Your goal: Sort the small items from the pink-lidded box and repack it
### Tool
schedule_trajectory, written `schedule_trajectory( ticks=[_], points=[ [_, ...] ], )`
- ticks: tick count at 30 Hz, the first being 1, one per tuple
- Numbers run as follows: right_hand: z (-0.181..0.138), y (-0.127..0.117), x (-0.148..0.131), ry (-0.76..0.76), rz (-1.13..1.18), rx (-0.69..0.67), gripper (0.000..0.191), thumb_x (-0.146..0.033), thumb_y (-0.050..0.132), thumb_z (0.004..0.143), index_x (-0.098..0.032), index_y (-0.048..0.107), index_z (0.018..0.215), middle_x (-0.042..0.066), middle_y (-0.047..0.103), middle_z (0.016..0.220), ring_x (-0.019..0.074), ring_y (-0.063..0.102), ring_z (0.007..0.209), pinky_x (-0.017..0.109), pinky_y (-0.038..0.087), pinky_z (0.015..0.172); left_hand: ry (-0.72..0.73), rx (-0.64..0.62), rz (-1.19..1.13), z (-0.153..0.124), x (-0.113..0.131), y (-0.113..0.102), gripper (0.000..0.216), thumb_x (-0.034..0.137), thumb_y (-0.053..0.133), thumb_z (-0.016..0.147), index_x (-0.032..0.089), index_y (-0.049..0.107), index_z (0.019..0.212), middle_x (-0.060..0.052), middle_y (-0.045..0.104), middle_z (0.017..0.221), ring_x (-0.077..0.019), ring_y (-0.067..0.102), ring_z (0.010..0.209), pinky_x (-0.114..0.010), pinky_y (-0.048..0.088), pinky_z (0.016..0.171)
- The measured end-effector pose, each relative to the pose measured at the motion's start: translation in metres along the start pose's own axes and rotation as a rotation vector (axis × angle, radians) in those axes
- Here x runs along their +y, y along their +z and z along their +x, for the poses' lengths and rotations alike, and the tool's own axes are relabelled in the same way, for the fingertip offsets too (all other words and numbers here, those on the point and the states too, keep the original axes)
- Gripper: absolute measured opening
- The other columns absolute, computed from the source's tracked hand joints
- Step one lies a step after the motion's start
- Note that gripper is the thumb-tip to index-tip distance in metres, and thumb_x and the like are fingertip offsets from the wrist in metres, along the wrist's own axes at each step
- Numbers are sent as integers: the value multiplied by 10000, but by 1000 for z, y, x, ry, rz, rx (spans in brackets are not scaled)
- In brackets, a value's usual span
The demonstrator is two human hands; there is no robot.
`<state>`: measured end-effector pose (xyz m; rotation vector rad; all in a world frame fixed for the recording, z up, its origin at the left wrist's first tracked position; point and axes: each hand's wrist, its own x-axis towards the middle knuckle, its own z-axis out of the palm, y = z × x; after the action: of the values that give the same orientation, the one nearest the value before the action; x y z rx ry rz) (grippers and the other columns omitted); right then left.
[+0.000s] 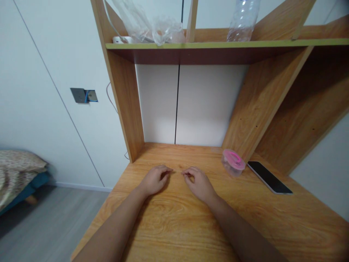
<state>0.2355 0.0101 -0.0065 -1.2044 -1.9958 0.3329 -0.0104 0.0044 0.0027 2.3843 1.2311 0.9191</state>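
Observation:
My left hand (156,181) rests over the wooden desk (169,225), its fingers bent together and pointing right, thumb close to the fingertips. Facing it across a small gap, my right hand (200,183) has its thumb and forefinger brought together in a pinch. A faint pale streak shows between the two sets of fingertips, too thin to name. Whatever the fingers hold, if anything, is too small to make out. To the right of my right hand stands a round clear tub with a pink lid (233,160).
A dark-screened tablet (269,177) lies right of the tub. Above the desk runs a shelf (207,45) with a clear plastic bag (152,27), a white power strip (122,39) and a plastic bottle (243,22). Upright wooden panels (127,105) bound the desk's back.

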Motion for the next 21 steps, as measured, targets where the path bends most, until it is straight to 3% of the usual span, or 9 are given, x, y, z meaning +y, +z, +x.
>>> schedule_trajectory(
  ticks=[4, 8, 21],
  points=[
    [-5, 0, -24, -79, -28, -137, 227, -131, 560, 860, -223, 744, 955, 57, 743, 972, 212, 666, 954, 336, 506, 892, -3, -16, 2, 0, 1, -1, 325, 151, 501, 893, 199, 717, 1131, -69, 743, 1102, -217, 668, 1035, -359, 509, 960],
    [-5, -3, -26, -89, -23, -224, 219, -142, 571, 873, -216, 764, 944, 58, 749, 928, 222, 669, 923, 345, 504, 879, 4, -56, 16, -1, 3, -2, 314, 161, 534, 879, 216, 730, 1118, -61, 751, 1084, -230, 661, 1038, -374, 501, 963],
    [-6, -6, -24, -115, 20, -252, 221, -130, 586, 873, -210, 766, 973, 58, 750, 962, 223, 668, 960, 335, 500, 889, 18, -84, 18, -1, 3, -5, 299, 197, 548, 897, 223, 726, 1135, -64, 745, 1084, -226, 655, 1033, -365, 494, 949]
  ],
)
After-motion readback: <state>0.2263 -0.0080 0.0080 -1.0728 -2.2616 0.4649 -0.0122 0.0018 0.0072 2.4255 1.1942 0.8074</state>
